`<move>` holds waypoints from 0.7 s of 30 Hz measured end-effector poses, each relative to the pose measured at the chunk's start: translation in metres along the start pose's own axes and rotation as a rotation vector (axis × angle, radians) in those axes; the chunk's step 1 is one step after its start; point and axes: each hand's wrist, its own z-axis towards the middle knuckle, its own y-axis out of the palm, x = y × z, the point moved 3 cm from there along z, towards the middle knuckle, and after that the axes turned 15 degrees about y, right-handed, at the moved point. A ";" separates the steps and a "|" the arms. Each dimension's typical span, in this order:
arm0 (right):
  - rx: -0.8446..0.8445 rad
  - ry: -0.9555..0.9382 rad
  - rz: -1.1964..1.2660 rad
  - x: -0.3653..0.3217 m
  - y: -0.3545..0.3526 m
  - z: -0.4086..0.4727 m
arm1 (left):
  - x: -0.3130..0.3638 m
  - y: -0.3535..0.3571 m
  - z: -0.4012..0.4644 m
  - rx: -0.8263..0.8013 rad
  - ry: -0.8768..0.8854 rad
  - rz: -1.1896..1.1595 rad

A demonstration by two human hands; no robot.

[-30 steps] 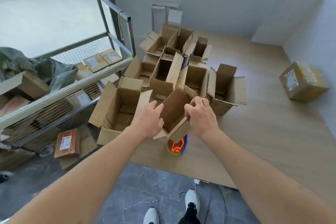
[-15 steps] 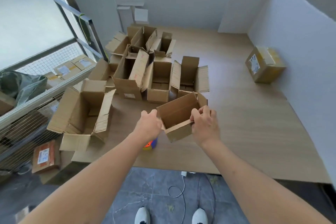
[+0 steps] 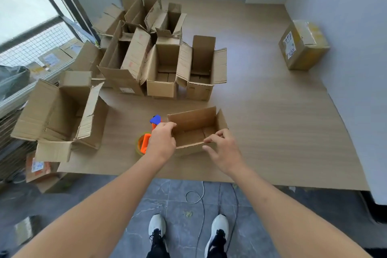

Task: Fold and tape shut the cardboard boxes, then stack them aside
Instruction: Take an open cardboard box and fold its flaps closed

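A small open cardboard box (image 3: 193, 120) rests on the wooden table (image 3: 272, 128) near its front edge, open side up. My left hand (image 3: 162, 142) grips its left end wall. My right hand (image 3: 223, 150) pinches the near flap at the box's right front corner with thumb and forefinger. An orange and blue tape dispenser (image 3: 146, 138) lies just left of the box, partly hidden behind my left hand. Several open boxes (image 3: 163, 69) stand behind, flaps up. A taped-shut box (image 3: 301, 45) sits at the far right by the wall.
A large open box (image 3: 60, 111) overhangs the table's left front corner. A wire-mesh cart (image 3: 31, 52) with parcels stands to the left. White wall panels (image 3: 356, 48) border the table's right side. A cable (image 3: 199, 195) lies on the tiled floor by my shoes.
The small box came out of the cluster, moved toward me and now sits on the table right of the tape dispenser. My view has shifted right and down.
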 end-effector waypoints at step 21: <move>-0.173 0.305 -0.099 0.005 0.023 0.007 | -0.028 0.041 -0.008 -0.498 0.147 0.230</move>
